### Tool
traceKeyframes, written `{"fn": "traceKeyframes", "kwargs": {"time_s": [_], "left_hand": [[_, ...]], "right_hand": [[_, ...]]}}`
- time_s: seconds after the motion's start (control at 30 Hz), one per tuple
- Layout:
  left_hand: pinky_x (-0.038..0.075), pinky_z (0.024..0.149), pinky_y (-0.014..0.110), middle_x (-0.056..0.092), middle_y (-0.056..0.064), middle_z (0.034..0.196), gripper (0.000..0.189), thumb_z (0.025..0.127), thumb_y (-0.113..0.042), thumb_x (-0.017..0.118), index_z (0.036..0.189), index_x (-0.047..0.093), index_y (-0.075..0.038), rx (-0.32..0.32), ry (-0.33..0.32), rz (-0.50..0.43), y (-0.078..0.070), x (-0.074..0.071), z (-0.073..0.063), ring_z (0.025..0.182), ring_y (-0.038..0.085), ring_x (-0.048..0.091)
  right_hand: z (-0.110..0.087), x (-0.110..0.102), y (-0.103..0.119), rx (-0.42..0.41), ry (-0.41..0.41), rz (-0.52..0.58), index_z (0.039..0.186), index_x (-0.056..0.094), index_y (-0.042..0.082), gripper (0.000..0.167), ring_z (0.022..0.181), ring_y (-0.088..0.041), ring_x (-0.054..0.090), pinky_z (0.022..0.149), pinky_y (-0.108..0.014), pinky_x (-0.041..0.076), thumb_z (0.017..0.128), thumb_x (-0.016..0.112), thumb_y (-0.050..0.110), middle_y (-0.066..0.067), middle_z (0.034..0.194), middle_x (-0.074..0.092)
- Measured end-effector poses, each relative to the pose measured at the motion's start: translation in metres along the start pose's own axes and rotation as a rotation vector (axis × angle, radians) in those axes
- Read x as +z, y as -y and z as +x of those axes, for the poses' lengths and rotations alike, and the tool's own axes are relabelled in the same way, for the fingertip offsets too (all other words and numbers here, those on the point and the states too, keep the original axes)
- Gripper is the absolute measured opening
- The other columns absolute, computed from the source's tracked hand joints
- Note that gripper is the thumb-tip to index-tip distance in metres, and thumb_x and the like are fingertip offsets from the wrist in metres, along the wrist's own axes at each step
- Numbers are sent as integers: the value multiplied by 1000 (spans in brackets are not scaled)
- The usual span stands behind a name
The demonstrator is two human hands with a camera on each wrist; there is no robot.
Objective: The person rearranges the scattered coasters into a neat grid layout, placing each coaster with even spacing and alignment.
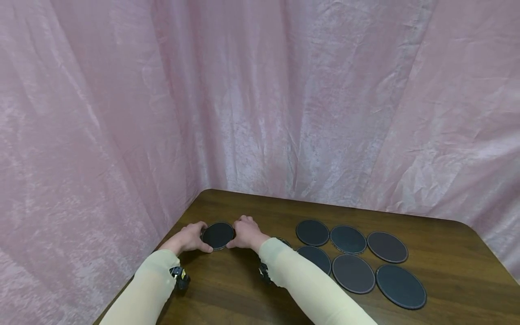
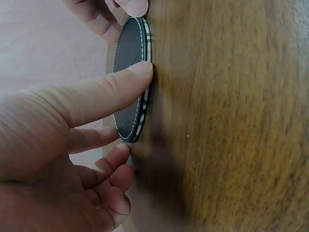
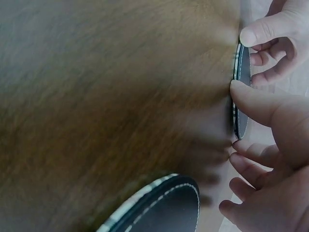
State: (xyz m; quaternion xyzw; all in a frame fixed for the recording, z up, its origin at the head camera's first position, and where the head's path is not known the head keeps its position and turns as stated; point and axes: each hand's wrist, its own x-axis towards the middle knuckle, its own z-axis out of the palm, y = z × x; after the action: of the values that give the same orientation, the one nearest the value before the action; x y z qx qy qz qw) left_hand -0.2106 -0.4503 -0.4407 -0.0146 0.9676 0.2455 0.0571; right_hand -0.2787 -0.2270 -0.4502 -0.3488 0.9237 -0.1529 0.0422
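Note:
A round black coaster (image 1: 218,235) with pale stitching round its rim is at the table's far left, between both hands. My left hand (image 1: 188,238) grips its left side, thumb at the near edge and fingers round the side. From the right, my right hand (image 1: 247,232) holds the opposite edge in the same way. In the left wrist view the coaster (image 2: 129,53) shows a checked black-and-white band along its side, close over the wood. Both thumbs press that edge in the right wrist view, where the coaster (image 3: 245,72) appears nearly edge-on.
Several more dark round coasters lie flat in rows to the right, among them a brownish one (image 1: 353,273) and a bluish-black one (image 1: 401,286). Another coaster (image 1: 283,241) is partly hidden by the right forearm. Pink curtains (image 1: 260,113) hang behind the wooden table (image 1: 227,293).

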Motion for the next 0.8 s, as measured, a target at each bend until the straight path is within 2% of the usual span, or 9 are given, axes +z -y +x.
{"fn": "traceKeyframes", "kwargs": {"time_s": [0.2,0.3,0.43,0.57,0.8], "left_hand": [[44,110,67,67,28,131,90,75,-29,102,144,59,9,-21,6,-8,10,6,6,125,52,59],[46,109,65,66,28,131,90,75,-28,102,145,59,9,-36,23,17,8,6,7,123,49,61],[48,108,62,67,28,131,89,77,-26,101,145,58,11,-57,41,36,-3,1,2,119,45,64],[50,106,62,69,26,129,86,78,-24,102,144,59,11,-65,37,39,-9,0,-2,116,43,67],[50,106,61,70,25,128,84,77,-24,101,142,59,8,-67,25,11,-5,3,-1,116,42,66]], "right_hand": [[3,3,3,29,-5,30,130,78,6,57,117,-27,54,103,-40,49,87,96,39,-7,121,69],[3,3,8,37,-7,32,135,77,7,59,121,-30,55,105,-44,49,88,96,37,-8,127,71],[1,1,15,59,-1,27,139,73,8,63,124,-33,56,109,-49,48,88,95,38,-11,131,70],[-1,1,15,107,8,36,130,74,7,60,118,-31,53,110,-52,45,86,96,43,-10,120,66],[-3,-1,13,111,22,33,113,79,9,50,109,-28,47,110,-52,42,84,97,45,-6,107,59]]}}
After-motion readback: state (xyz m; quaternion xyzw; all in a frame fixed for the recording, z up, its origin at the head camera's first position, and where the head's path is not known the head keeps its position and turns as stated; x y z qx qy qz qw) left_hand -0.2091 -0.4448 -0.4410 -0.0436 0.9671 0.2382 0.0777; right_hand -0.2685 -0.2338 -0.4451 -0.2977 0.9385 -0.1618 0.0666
